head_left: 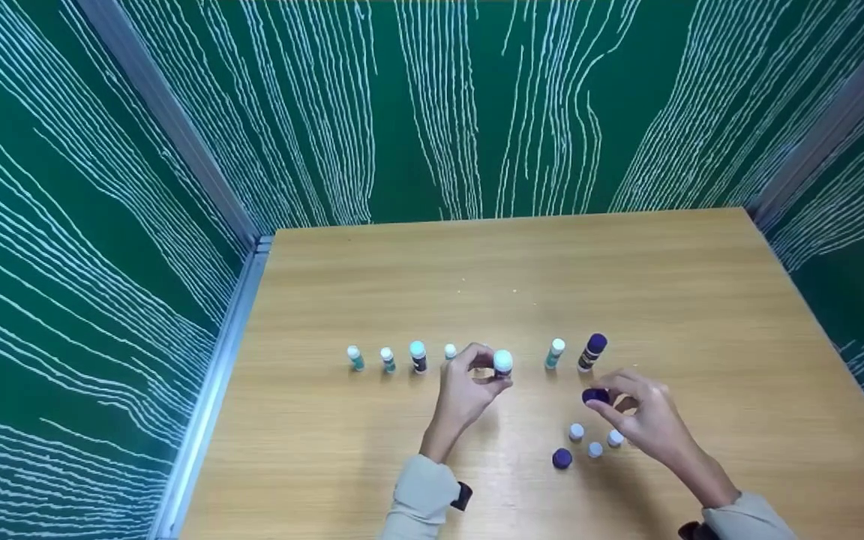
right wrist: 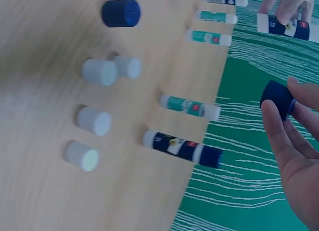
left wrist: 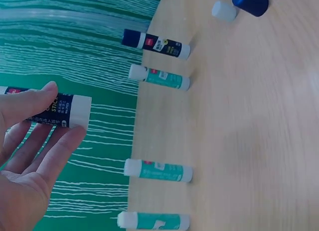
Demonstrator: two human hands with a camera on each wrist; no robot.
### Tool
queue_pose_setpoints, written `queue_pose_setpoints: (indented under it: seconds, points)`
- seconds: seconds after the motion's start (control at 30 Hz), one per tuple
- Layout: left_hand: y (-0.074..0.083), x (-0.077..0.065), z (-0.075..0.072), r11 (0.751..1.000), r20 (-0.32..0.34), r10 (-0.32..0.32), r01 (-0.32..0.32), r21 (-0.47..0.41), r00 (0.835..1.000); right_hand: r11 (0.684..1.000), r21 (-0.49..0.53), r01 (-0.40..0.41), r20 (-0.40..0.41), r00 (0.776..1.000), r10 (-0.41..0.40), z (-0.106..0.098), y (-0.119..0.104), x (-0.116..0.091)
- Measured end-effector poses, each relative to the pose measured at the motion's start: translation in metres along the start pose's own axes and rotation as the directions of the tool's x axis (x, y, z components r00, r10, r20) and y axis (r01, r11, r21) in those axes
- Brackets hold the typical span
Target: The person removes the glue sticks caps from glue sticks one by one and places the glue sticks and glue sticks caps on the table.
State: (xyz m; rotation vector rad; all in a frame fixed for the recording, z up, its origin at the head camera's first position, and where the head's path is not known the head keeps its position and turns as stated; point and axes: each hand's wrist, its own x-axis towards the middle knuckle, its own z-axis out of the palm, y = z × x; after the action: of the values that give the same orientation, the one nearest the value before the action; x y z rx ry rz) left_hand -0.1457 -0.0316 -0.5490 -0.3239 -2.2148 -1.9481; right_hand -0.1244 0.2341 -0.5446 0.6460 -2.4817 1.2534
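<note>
My left hand [head_left: 466, 390] holds a dark navy glue stick [left wrist: 62, 109] upright above the table. Its pale top shows no dark cap in the head view. Between the thumb and fingers of my right hand [head_left: 649, 420] is a dark blue cap [right wrist: 277, 99], raised off the table and apart from the stick. To the right of the left hand stand a teal glue stick [head_left: 554, 353] and a navy glue stick with a dark cap [head_left: 593, 351]. A further teal glue stick [head_left: 450, 351] is partly hidden behind the left hand.
Farther left stand two small teal glue sticks [head_left: 355, 358] [head_left: 388, 360] and a navy one with a pale top [head_left: 418, 358]. Several white caps [right wrist: 93, 121] and another dark blue cap [head_left: 562, 458] lie nearer me. Green panels [head_left: 417, 150] border the wooden table [head_left: 312, 450].
</note>
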Motion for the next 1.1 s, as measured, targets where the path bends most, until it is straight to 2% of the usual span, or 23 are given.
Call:
queue_pose_setpoints:
  seconds: [0.2, 0.27, 0.4, 0.53, 0.73, 0.97, 1.1]
  points:
    - [0.021, 0.002, 0.005, 0.999, -0.063, -0.015, 0.018, 0.044, 0.998, 0.996, -0.032, -0.088, 0.02, 0.996, 0.088, 0.004, 0.015, -0.007]
    - [0.019, 0.004, 0.009, 0.998, -0.079, -0.042, 0.046, 0.048, 0.996, 0.991, -0.04, -0.129, 0.032, 0.991, 0.13, 0.005, 0.02, -0.009]
    - [-0.006, 0.011, 0.017, 0.995, -0.081, -0.099, 0.101, 0.018, 0.992, 0.978, -0.071, -0.195, 0.053, 0.979, 0.199, 0.006, 0.032, -0.014]
    - [-0.029, 0.017, 0.024, 0.993, -0.078, -0.108, 0.111, 0.031, 0.991, 0.964, -0.109, -0.244, 0.074, 0.965, 0.253, 0.008, 0.043, -0.018]
    - [-0.041, 0.022, 0.032, 0.989, -0.055, -0.119, 0.124, 0.081, 0.991, 0.938, -0.146, -0.315, 0.106, 0.938, 0.331, 0.013, 0.055, -0.025]
    - [-0.052, 0.025, 0.043, 0.972, -0.06, -0.14, 0.148, 0.184, 0.988, 0.936, -0.155, -0.317, 0.089, 0.939, 0.332, 0.021, 0.058, -0.028]
    - [-0.056, 0.026, 0.049, 0.961, -0.06, -0.165, 0.174, 0.214, 0.985, 0.922, -0.168, -0.35, 0.104, 0.923, 0.37, 0.023, 0.058, -0.029]
